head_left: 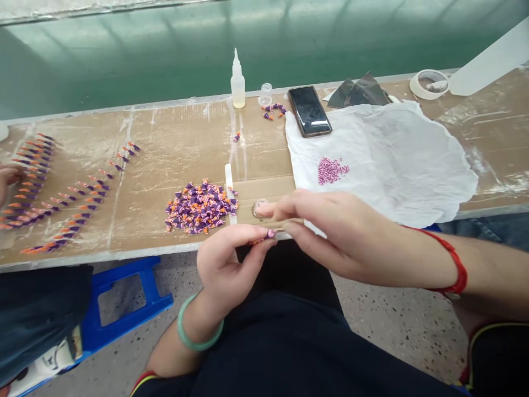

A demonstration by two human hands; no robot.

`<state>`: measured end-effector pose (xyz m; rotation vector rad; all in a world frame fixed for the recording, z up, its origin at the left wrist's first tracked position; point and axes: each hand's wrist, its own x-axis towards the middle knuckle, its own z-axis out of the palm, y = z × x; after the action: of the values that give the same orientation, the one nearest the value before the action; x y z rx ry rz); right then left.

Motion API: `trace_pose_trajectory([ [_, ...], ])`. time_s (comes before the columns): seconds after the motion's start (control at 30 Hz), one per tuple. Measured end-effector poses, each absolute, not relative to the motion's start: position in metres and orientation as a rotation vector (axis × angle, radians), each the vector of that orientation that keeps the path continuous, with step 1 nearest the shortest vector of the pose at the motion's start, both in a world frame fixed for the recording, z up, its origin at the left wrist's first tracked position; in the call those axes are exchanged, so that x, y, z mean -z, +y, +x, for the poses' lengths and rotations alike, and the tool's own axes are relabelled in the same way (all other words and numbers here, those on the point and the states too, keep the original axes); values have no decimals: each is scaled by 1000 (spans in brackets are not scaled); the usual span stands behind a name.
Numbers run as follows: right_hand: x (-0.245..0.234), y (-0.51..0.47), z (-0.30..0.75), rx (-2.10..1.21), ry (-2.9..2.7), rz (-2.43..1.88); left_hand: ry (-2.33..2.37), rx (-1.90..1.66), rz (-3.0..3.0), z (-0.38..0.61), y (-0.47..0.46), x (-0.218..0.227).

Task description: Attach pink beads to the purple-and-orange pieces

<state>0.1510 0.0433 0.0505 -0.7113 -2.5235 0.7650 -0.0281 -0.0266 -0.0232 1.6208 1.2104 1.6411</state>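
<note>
My left hand [229,259] is closed in a pinch on a small purple and orange piece [266,236] just below the table edge. My right hand [330,231] is closed too, its fingers holding a thin wooden stick [285,223] whose tip meets that piece. A pile of purple and orange cone pieces [201,206] lies on the cardboard-covered table [173,143] just left of my hands. A small clear lid [259,208] sits by my right fingertips.
Rows of finished pieces [61,193] lie at the left, where another person's hand [8,176] shows. A glue bottle [237,82], small cup [265,94], phone [309,110], white paper [392,160] with pink beads [332,170], tape roll [430,84]. Blue stool [124,298] below.
</note>
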Motion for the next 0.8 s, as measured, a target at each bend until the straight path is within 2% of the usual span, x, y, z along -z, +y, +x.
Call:
trace_pose_trajectory([
  [0.2, -50, 53, 172, -723, -2354, -870, 1239, -1570, 2117, -40, -15, 18],
  [0.4, -26, 69, 199, -700, -2283, -903, 1633, -935, 2384, -104, 19, 14],
  [0.5, -17, 78, 210, -684, -2254, -953, 1674, -697, 2331, -128, 48, 7],
  [0.63, -11, 86, 221, -690, -2235, -1002, 1815, -623, 2096, -117, 112, 3],
  [0.8, -7, 88, 237, -714, -2180, -1089, 2006, -510, 1978, -80, 201, 19],
])
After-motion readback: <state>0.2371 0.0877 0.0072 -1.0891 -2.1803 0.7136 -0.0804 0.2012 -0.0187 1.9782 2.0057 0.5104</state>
